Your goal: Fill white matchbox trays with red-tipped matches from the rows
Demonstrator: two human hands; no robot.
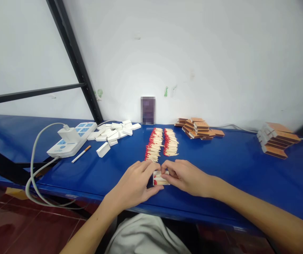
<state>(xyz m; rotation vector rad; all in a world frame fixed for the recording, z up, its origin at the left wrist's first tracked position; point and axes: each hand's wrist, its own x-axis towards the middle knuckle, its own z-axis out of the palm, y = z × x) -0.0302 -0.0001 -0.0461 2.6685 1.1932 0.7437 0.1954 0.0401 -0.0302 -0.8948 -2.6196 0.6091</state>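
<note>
A small white matchbox tray [157,174] with red-headed matches [161,182] in it lies near the front of the blue table. My left hand [138,181] grips the tray from its left side, thumb along the near edge and fingers at the far edge. Over the tray's right part, my right hand [187,177] has thumb and fingers pinched together; what lies between them, if anything, is hidden. Just beyond my hands are two long rows of matches, a left row [154,146] and a right row [170,143], their red heads facing left.
White empty trays [113,133] are heaped at the back left. Orange-brown matchbox sleeves [197,128] form a pile at back right, and a stack of boxes [277,139] stands farther right. A power strip [72,141] with cables and a cigarette [81,154] lie left.
</note>
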